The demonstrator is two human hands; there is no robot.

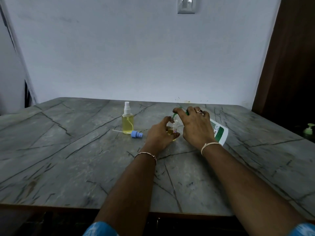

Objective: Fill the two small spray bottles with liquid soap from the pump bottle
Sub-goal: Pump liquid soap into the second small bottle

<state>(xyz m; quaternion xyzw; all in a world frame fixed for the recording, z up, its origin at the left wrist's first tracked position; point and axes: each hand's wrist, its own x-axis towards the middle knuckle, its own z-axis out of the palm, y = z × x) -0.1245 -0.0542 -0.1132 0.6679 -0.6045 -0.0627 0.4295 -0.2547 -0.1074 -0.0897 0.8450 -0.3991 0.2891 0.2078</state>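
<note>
Filling the open spray bottle (171, 128).
Held upright in the left grip (160, 134), its mouth sits directly under the pump spout (174, 115) the right grip (195, 126) clasps.

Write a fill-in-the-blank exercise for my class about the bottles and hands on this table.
1. The filled spray bottle standing alone wears a ___ sprayer.
2. The loose sprayer top lying on the table is ___.
3. The small open bottle is held by the ___ hand.
4. The right hand grips the tilted pump bottle, whose nozzle is ___.
Missing words: white; blue; left; green.
</note>
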